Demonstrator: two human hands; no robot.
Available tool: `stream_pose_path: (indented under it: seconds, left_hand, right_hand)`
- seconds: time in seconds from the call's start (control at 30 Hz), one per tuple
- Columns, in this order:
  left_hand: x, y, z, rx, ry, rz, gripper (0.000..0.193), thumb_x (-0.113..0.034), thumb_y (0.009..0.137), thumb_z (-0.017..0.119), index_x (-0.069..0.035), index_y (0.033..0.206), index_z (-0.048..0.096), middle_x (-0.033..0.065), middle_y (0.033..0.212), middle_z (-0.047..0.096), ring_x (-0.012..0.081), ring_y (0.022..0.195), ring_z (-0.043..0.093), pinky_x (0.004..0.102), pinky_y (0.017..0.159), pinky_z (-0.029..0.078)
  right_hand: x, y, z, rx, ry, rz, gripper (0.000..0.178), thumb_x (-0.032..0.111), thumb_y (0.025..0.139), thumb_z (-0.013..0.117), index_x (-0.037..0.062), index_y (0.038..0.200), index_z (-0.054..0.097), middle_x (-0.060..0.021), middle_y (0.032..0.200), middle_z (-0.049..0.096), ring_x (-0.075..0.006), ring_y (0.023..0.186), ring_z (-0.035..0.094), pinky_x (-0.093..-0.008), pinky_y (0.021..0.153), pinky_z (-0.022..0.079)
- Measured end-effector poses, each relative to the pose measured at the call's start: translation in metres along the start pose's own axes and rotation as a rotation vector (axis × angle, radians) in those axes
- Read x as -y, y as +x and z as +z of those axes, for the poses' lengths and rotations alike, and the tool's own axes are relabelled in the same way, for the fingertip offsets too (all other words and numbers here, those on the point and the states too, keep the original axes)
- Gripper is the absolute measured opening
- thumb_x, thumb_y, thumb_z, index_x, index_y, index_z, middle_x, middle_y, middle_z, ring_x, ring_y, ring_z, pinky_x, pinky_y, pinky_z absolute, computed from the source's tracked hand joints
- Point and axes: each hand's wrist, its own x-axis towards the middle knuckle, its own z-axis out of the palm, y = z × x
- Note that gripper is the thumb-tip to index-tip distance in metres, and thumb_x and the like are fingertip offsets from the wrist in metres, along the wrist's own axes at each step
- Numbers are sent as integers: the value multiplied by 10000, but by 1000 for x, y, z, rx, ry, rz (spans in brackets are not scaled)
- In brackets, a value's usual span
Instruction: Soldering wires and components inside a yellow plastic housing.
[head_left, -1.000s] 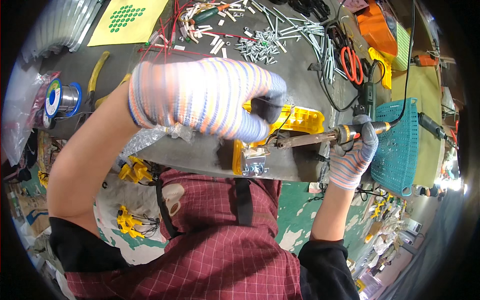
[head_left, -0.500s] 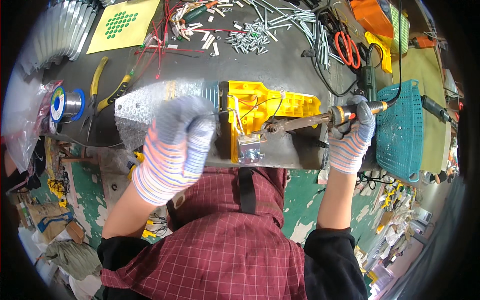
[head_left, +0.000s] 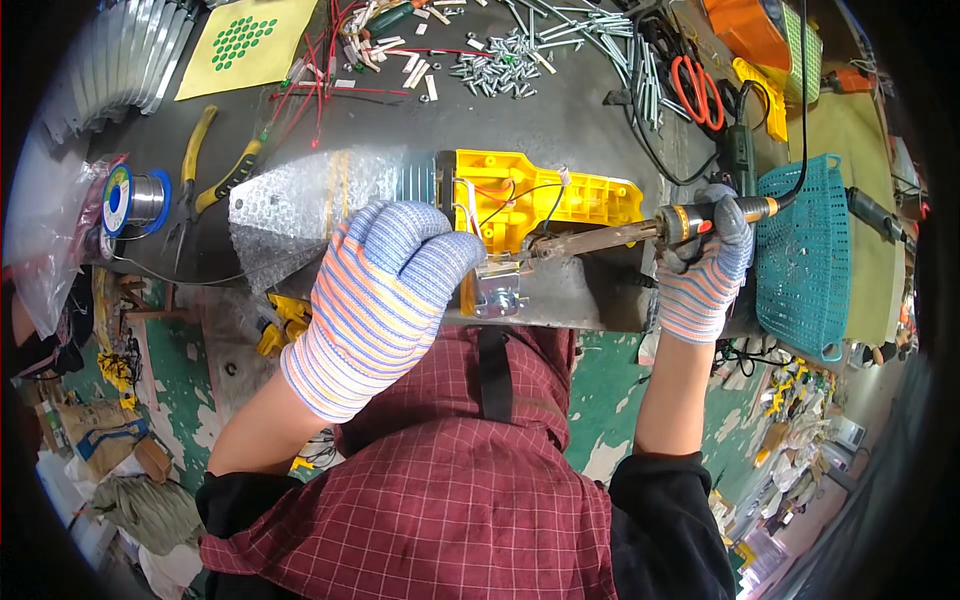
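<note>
My right hand [head_left: 708,240], in a striped knit glove, grips a soldering iron [head_left: 690,222] by its dark handle. The iron points left, its tip at the top edge of a small shiny metal part [head_left: 498,292]. Beside that tip, my left hand [head_left: 385,290], gloved alike, has its fingers closed in a pinch; what they hold is hidden. Behind the part lies a yellow plastic housing [head_left: 490,175] with thin red, white and black wires inside. Bubble wrap [head_left: 285,205] covers a piece extending left from the housing.
A solder spool [head_left: 148,200] with its wire trailing along the table edge and yellow-handled pliers [head_left: 200,150] are at left. Loose screws [head_left: 500,70], red-handled scissors [head_left: 697,92] and a yellow sheet [head_left: 240,45] lie farther back. A teal basket [head_left: 805,260] stands at right.
My left hand, blurred before, has moved right to the metal part and turned steady, fingertips beside the iron's tip. My right hand keeps the soldering iron nearly in place.
</note>
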Motion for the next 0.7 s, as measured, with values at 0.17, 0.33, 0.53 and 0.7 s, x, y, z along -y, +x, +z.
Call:
stream_pose_path:
  seconds: [0.17, 0.33, 0.53, 0.7]
  left_hand:
    - [0, 2, -2, 23, 34, 11, 255, -115, 704, 662, -100, 957, 675, 111, 935, 594, 300, 858, 598, 421, 729, 501]
    - [-2, 6, -1, -17, 29, 51, 273, -32, 664, 747, -90, 924, 688, 97, 847, 600, 293, 739, 604, 406, 632, 493]
    - [-2, 8, -1, -12, 19, 83, 269, -44, 665, 740, -84, 924, 680, 93, 844, 602, 281, 737, 605, 399, 627, 495]
    - [-3, 10, -4, 31, 12, 117, 246, -42, 686, 716, -73, 928, 679, 91, 829, 601, 268, 730, 603, 395, 610, 488]
  right_hand:
    - [0, 0, -1, 41, 5, 5, 248, 253, 803, 707, 74, 951, 622, -15, 846, 572, -139, 784, 569, -291, 739, 482]
    - [-3, 3, -8, 88, 27, -5, 192, 284, 879, 664, 138, 991, 611, -3, 834, 627, -159, 728, 639, -309, 654, 545]
    - [-1, 1, -6, 83, 22, 6, 209, 299, 867, 676, 138, 985, 614, 3, 826, 628, -162, 729, 640, -328, 678, 546]
    - [-3, 2, -8, 65, 17, -6, 211, 305, 863, 681, 140, 977, 616, 7, 824, 625, -161, 727, 636, -329, 682, 545]
